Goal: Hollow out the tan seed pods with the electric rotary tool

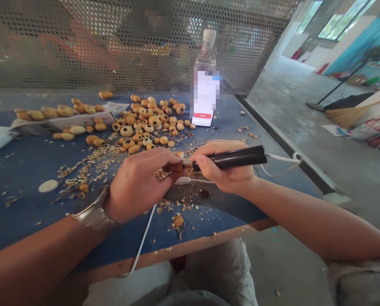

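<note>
My right hand (230,176) grips a black corded handheld tool (244,157), its narrow tip pointing left. Pinched in the fingers of my left hand (139,178) is a small brown gourd (177,168), mostly covered by those fingers. The tool's tip meets the gourd at its right side; whether it is inside an opening I cannot tell. Beyond my hands lies a pile of small tan gourds (153,121), many with round holes cut in them. Seeds and shell bits (91,163) are strewn around the pile and under my hands.
A phone (203,119) leans against a clear plastic bottle (209,55) before a perforated metal screen (113,55). Whole gourds (65,111) line a flat package at left. White cables (142,242) cross the blue table (27,212). A pale disc (48,186) lies at left.
</note>
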Tool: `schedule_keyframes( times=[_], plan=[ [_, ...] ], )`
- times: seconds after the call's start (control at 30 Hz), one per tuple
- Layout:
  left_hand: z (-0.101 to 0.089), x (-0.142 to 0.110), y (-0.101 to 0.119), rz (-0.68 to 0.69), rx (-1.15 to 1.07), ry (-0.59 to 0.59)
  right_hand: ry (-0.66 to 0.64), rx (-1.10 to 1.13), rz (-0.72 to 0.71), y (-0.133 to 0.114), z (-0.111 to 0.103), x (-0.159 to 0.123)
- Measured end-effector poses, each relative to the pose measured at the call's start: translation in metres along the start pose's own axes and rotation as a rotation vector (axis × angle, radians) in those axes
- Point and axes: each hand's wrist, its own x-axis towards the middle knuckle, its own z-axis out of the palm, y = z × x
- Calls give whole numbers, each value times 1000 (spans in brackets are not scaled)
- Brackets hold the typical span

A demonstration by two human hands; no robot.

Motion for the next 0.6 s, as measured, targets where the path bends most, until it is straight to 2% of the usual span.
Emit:
schedule_keyframes(
  times=[0.2,0.6],
  plan=[
    [-1,0,-2,-21,-4,-38,23,7,-10,0,-4,1],
    [0,1,-4,-32,-4,3,73,-42,-21,-1,-7,-1]
  ],
)
